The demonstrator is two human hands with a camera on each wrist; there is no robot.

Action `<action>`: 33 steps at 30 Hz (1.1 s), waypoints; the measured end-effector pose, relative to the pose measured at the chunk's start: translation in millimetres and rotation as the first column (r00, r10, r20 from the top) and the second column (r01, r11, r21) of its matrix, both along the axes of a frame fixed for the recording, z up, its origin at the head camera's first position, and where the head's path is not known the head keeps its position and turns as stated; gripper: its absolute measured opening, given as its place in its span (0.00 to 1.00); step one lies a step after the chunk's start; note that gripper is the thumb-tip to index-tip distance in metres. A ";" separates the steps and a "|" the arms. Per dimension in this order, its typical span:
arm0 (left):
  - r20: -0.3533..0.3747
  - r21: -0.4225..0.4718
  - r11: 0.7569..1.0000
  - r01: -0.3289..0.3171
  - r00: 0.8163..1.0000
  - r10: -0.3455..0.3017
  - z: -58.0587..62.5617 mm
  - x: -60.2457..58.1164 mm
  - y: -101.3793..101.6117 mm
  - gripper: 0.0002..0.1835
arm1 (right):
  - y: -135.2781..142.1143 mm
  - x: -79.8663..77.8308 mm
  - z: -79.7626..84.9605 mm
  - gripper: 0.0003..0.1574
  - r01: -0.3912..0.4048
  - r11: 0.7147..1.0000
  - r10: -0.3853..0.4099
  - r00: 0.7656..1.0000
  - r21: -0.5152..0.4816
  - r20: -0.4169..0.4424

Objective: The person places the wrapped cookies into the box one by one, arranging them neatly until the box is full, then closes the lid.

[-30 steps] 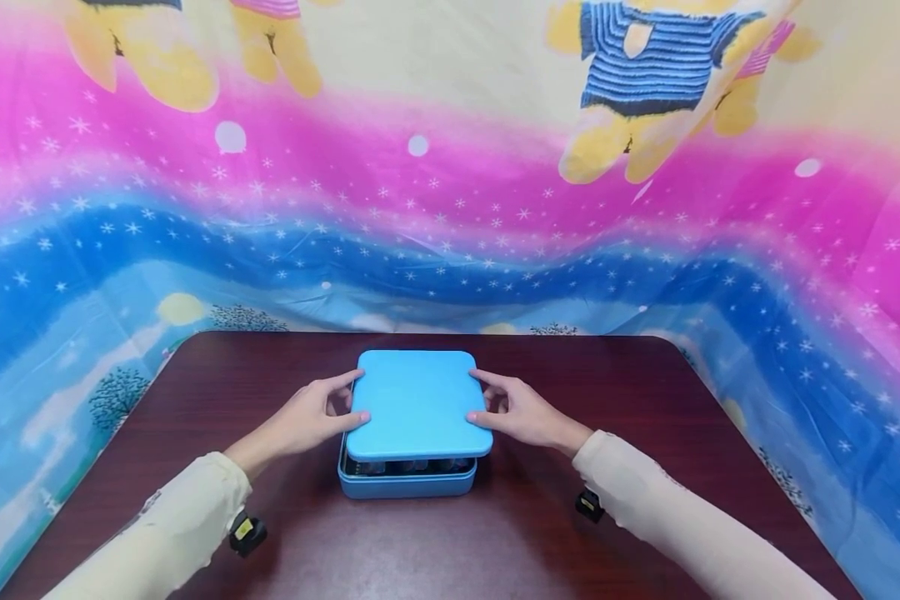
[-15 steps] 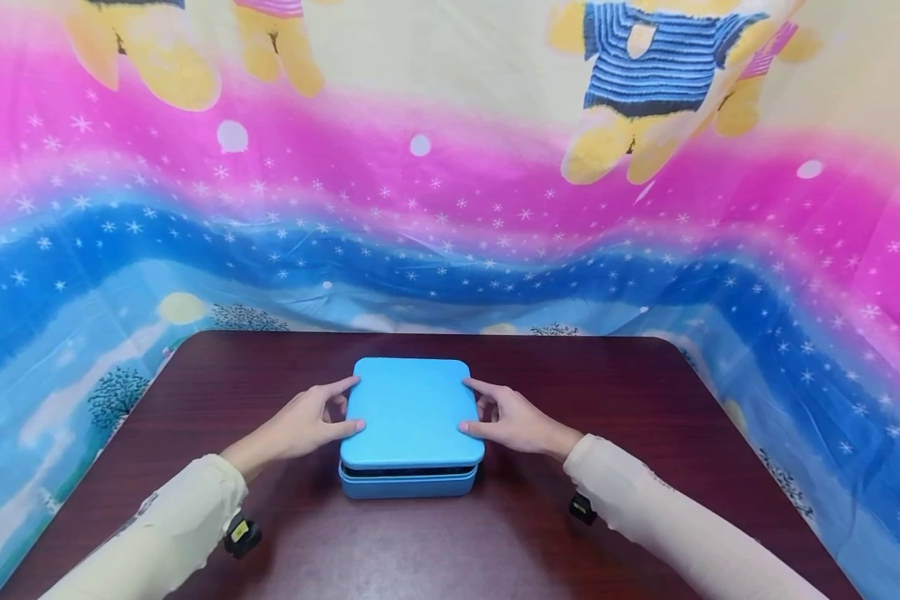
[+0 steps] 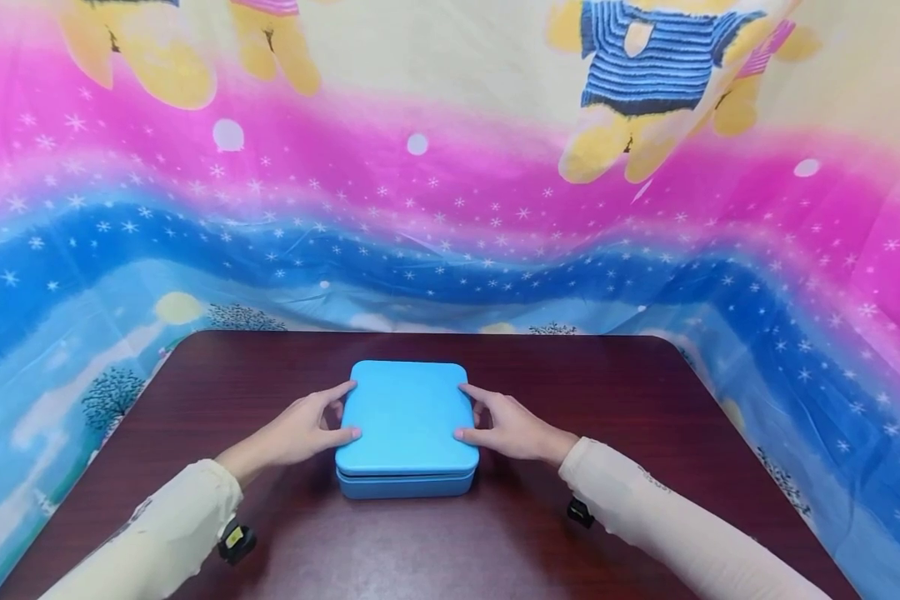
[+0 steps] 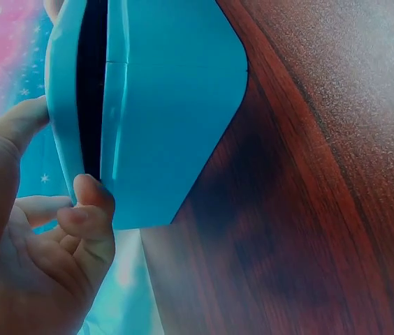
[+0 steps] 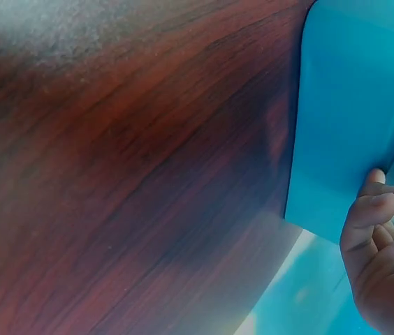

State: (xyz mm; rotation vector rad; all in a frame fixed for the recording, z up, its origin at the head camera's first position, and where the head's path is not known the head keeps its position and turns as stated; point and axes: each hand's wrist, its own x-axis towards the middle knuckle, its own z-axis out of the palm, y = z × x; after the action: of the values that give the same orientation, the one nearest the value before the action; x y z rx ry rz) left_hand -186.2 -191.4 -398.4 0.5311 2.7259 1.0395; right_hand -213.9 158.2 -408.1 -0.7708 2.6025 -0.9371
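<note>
A light blue square lid [image 3: 408,417] lies over a blue box [image 3: 407,486] on the table, with a thin dark gap along the front. My left hand [image 3: 300,427] grips the lid's left edge, thumb on the near part and forefinger farther back. On the opposite edge my right hand [image 3: 513,427] holds the lid in the same way. In the left wrist view a dark gap shows between the lid [image 4: 64,105] and the box wall [image 4: 169,105], and curled fingers [image 4: 89,209] sit at that gap. The right wrist view shows fingertips by the box side [image 5: 351,105]. The box's inside is hidden.
The dark red wooden table [image 3: 607,500] carries the box near its middle. Behind and at both sides hangs a printed cloth [image 3: 435,208] with snowflakes and bears. A small black device [image 3: 236,540] hangs at the left sleeve, another device [image 3: 580,512] at the right.
Both hands have brought the lid down and toward the person, slightly left. The wide front opening, where dark contents showed, has narrowed to a thin line.
</note>
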 end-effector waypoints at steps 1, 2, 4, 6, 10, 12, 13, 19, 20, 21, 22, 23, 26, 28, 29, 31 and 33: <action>0.002 -0.004 1.000 0.006 1.000 -0.006 -0.4 0.6 0.0 0.45 | -0.5 0.5 0.3 0.54 0.001 1.000 -0.001 1.000 0.005 -0.001; 0.004 -0.007 1.000 0.010 1.000 -0.009 -0.8 1.4 0.1 0.46 | -0.9 1.0 0.8 0.54 0.002 1.000 -0.002 1.000 0.010 0.000; 0.005 -0.013 1.000 0.012 1.000 -0.012 -0.9 3.0 0.6 0.46 | -1.5 1.7 0.8 0.54 0.004 1.000 -0.004 1.000 0.019 -0.004; 0.004 -0.016 1.000 0.013 1.000 -0.013 -0.8 4.3 1.1 0.47 | -1.6 2.3 1.2 0.54 0.004 1.000 -0.004 1.000 0.024 -0.008; 0.005 -0.026 1.000 0.011 1.000 -0.011 0.0 5.3 2.1 0.47 | -1.5 2.7 1.0 0.54 -0.001 1.000 0.002 1.000 0.024 -0.016; 0.013 -0.029 0.999 0.013 1.000 -0.013 0.3 5.0 2.2 0.47 | -1.6 2.6 1.1 0.54 -0.005 1.000 0.005 1.000 0.021 -0.017; 0.015 -0.029 0.999 0.019 1.000 -0.019 0.2 4.6 2.0 0.48 | -1.8 2.6 1.0 0.53 -0.007 1.000 0.007 1.000 0.020 -0.018; 0.025 -0.029 0.999 0.036 0.999 -0.036 0.8 3.6 0.3 0.48 | -2.6 1.0 1.2 0.54 0.000 0.999 0.001 1.000 0.035 -0.015; 0.027 -0.030 0.999 0.036 0.999 -0.035 1.2 3.7 0.2 0.48 | -2.7 0.7 1.4 0.54 0.003 0.999 -0.003 1.000 0.039 -0.012; 0.031 -0.031 0.999 0.034 0.999 -0.033 1.4 3.7 0.1 0.48 | -2.9 0.6 1.6 0.54 0.004 0.999 -0.004 1.000 0.039 -0.012; 0.036 -0.032 0.999 0.032 0.999 -0.031 1.7 3.7 0.2 0.48 | -3.0 0.6 1.9 0.54 0.005 0.999 -0.004 1.000 0.039 -0.010; 0.038 -0.030 0.999 0.035 0.999 -0.034 2.1 3.8 0.2 0.48 | -3.0 0.7 2.2 0.54 0.006 0.999 -0.005 1.000 0.039 -0.009; 0.051 -0.015 0.999 0.040 0.998 -0.039 2.6 4.0 0.7 0.48 | -2.9 0.7 2.5 0.54 0.005 0.999 -0.005 1.000 0.044 -0.011; 0.057 -0.003 0.999 0.043 0.997 -0.043 2.4 4.5 0.8 0.49 | -3.1 1.1 2.9 0.54 0.007 0.999 -0.006 1.000 0.043 -0.010; 0.058 0.003 0.999 0.047 0.997 -0.047 2.1 4.6 0.7 0.49 | -3.2 1.5 3.2 0.54 0.005 0.999 -0.005 1.000 0.044 -0.009; 0.064 0.009 0.999 0.047 0.997 -0.048 1.1 5.1 0.3 0.49 | -3.6 2.3 3.9 0.54 0.002 0.999 -0.002 1.000 0.039 -0.005; 0.070 0.014 0.999 0.047 0.996 -0.048 0.4 5.5 -0.1 0.49 | -4.0 3.6 4.7 0.55 0.001 0.999 -0.001 1.000 0.037 0.002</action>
State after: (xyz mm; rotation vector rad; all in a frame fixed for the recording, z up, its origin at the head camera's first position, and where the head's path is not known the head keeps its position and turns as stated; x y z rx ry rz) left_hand -180.6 -191.5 -398.0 0.5485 2.6343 1.0442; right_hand -210.3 154.1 -403.4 -0.7588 2.6109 -0.8866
